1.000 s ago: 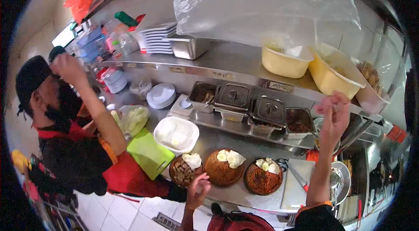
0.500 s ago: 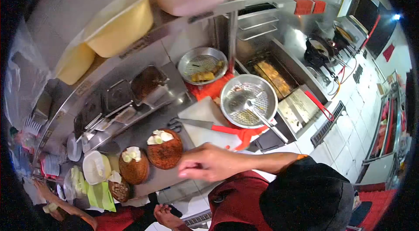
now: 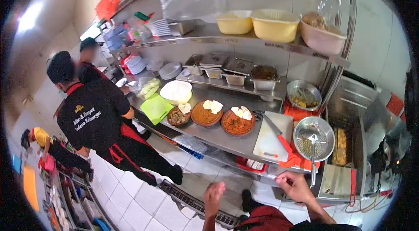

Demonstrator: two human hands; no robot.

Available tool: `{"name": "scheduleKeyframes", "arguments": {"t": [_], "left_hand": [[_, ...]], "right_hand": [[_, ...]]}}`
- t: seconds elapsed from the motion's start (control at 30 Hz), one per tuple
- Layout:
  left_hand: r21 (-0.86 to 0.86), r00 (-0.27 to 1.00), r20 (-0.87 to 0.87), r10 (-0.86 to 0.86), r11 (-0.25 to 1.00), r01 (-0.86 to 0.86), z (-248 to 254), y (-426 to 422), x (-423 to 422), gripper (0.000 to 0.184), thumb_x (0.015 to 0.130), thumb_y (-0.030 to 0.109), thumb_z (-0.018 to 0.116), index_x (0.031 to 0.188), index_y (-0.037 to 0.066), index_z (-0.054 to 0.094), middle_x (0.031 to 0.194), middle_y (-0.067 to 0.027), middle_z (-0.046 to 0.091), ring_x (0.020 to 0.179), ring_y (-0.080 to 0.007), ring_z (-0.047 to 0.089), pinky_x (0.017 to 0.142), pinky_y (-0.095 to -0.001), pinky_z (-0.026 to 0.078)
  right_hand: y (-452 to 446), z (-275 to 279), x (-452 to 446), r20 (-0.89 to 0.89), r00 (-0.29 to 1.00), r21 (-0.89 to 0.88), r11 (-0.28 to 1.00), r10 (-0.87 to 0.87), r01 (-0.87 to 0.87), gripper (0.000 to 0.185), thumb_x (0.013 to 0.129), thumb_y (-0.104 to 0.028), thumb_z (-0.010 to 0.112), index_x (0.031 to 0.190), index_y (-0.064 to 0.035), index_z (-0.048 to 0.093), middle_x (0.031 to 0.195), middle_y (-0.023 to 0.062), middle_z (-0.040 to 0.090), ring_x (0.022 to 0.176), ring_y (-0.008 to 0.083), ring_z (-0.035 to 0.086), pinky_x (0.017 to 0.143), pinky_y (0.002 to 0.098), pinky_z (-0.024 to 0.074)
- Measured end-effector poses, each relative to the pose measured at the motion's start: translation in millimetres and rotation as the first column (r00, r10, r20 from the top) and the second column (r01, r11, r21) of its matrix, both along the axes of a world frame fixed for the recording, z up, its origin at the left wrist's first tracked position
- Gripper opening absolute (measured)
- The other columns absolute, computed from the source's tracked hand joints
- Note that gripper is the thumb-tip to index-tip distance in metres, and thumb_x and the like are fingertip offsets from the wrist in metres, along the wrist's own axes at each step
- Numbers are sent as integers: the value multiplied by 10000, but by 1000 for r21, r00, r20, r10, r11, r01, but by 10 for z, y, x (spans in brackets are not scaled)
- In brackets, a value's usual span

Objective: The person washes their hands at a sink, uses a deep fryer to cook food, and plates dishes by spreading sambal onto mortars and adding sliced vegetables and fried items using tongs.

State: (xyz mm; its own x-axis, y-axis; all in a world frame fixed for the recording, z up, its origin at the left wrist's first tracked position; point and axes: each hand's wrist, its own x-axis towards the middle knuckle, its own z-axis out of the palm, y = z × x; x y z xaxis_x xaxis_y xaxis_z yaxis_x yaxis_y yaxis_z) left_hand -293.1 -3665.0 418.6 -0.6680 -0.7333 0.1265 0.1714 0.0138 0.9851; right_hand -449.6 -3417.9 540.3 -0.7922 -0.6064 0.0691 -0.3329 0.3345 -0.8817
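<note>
My left hand (image 3: 214,197) is raised in front of my body over the floor, blurred, its fingers too smeared to read. To its right, my right hand (image 3: 296,186) hovers near the counter's front edge with its fingers curled; what they hold, if anything, is hidden. Beyond the hands, three dark round bowls stand on the steel counter: one with brown chunks (image 3: 178,115), a middle one with orange-brown food (image 3: 207,113), and a right one with reddish food (image 3: 238,119). White pieces top each. A red-handled knife (image 3: 278,133) lies on a white cutting board (image 3: 271,140).
A perforated metal bowl with a ladle (image 3: 314,138) stands right of the board, beside a fryer (image 3: 340,148). Metal food pans (image 3: 265,78) line the low shelf; yellow tubs (image 3: 275,25) sit above. Co-workers (image 3: 89,113) stand at the left. A floor drain (image 3: 196,204) runs below.
The view has swung right, then back left and widened. Both hands have drawn in near my body, away from the counter. The co-worker at the left now faces away.
</note>
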Motion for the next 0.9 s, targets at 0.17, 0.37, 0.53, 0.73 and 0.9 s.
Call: {"name": "scheduleKeyframes", "arguments": {"t": [0.17, 0.37, 0.53, 0.73, 0.9], "left_hand": [[376, 964, 150, 219, 889, -260, -772, 367, 1021, 302, 870, 229, 638, 1084, 18, 610, 952, -88, 629, 834, -173, 587, 705, -309, 476], [416, 829, 151, 539, 726, -548, -783, 628, 1431, 286, 917, 352, 587, 971, 73, 621, 800, -8, 613, 675, -99, 572, 573, -247, 464], [428, 822, 90, 563, 723, -542, -804, 516, 1606, 246, 912, 332, 602, 962, 92, 619, 740, 16, 586, 629, -77, 550, 516, -209, 389], [391, 780, 197, 595, 682, -619, -430, -226, 1825, 222, 927, 309, 582, 930, 88, 604, 735, 3, 587, 611, -78, 539, 525, -218, 412], [237, 685, 69, 725, 655, -717, -1078, -1393, 2212, 246, 935, 299, 563, 971, 59, 604, 796, -32, 613, 634, -101, 549, 539, -245, 471]], "right_hand": [[-113, 301, 194, -99, 979, 65, 983, 180, -175, 117, 846, -151, 673, 902, -48, 672, 623, 65, 585, 539, 100, 523, 524, 271, 444], [-319, 449, 499, -194, 824, 3, 840, 533, -542, 179, 850, -162, 683, 1009, -87, 651, 601, 59, 543, 519, 128, 518, 494, 293, 407], [-925, 495, 486, -245, 698, 72, 731, 672, -679, 259, 902, -294, 598, 1097, -123, 595, 625, 102, 590, 544, 280, 600, 506, 390, 452], [-2340, 1059, 366, -438, 609, 76, 702, 661, -708, 253, 896, -249, 610, 1099, -99, 588, 595, 95, 567, 490, 235, 549, 487, 359, 428], [-4094, 1256, 31, -609, 566, 75, 751, 555, -656, 301, 864, -226, 625, 1098, -52, 551, 749, 174, 645, 676, 347, 631, 610, 438, 488]]}}
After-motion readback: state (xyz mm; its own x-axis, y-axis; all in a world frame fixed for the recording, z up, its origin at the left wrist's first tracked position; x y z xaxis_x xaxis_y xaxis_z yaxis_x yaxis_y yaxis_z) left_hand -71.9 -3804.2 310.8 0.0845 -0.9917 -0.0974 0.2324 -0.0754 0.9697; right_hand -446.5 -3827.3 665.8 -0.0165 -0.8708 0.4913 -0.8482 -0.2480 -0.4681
